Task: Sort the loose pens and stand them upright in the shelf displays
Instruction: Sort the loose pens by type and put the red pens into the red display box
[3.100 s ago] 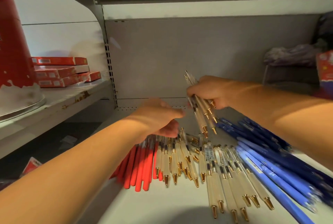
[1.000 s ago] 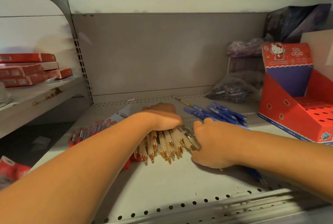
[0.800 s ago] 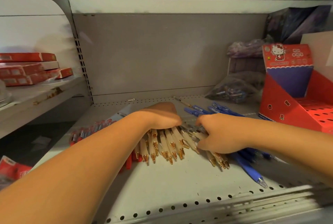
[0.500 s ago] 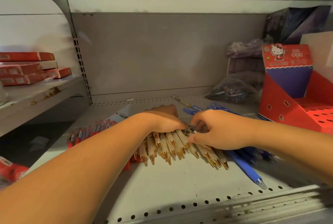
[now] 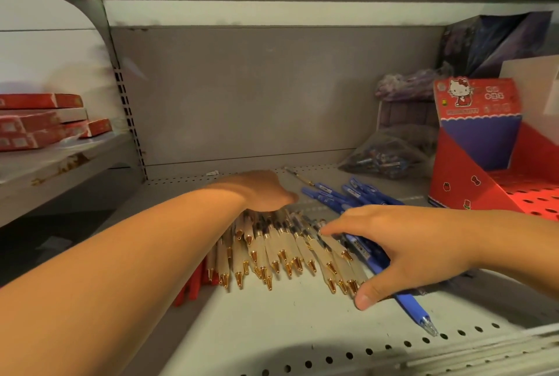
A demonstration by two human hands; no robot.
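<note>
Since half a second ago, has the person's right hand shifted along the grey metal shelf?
Yes. Against the red cardboard display box, the right hand has slid toward the front edge of the grey metal shelf, away from the left hand, fingers now spread.

Both forearms reach forward. The left hand (image 5: 261, 191) lies palm down, fingers hidden. The right hand (image 5: 402, 250) is spread, palm down, thumb nearest the body.
</note>
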